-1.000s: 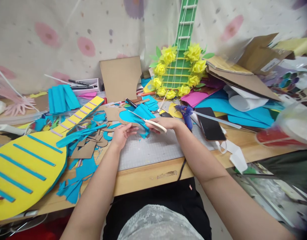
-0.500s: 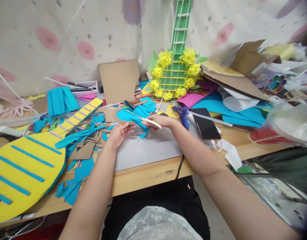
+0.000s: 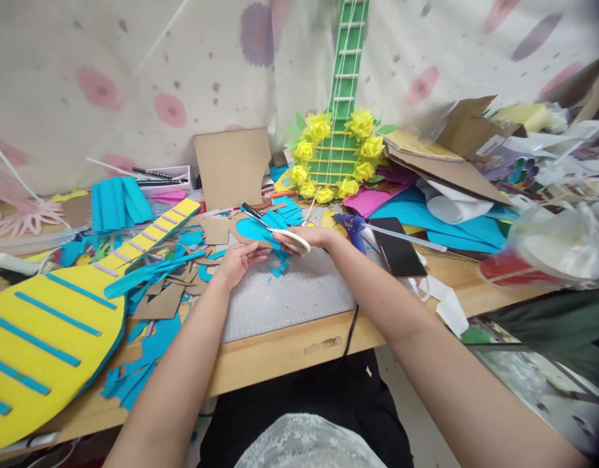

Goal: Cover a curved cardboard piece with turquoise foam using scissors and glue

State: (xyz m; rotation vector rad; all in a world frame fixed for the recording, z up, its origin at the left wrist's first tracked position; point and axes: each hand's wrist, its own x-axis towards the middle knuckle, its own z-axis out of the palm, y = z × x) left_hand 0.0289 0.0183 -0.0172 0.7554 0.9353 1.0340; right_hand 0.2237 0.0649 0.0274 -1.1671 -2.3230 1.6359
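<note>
My right hand [image 3: 306, 238] is closed around the white handles of a pair of scissors [image 3: 297, 243]. Their blades point up and left across a piece of blue paper [image 3: 250, 228] with a rounded end, backed by brown cardboard. The near edge of this blue-faced cardboard is pinched in my left hand [image 3: 239, 261]. Small blue scraps [image 3: 278, 266] hang or lie just below the blades. Under both hands is a grey cutting mat [image 3: 289, 296].
On the left lies a yellow guitar shape [image 3: 50, 325] with blue strips, beside cardboard and blue offcuts [image 3: 157, 299]. A green paper guitar [image 3: 335, 156] with yellow flowers stands behind. To the right are a blue glue gun [image 3: 352, 229], a phone [image 3: 398, 250] and a red-and-white bucket [image 3: 508, 266].
The blue-faced cardboard has shifted slightly right and turned a little between my hands. The scissors stay at its edge. My head view has tilted slightly.
</note>
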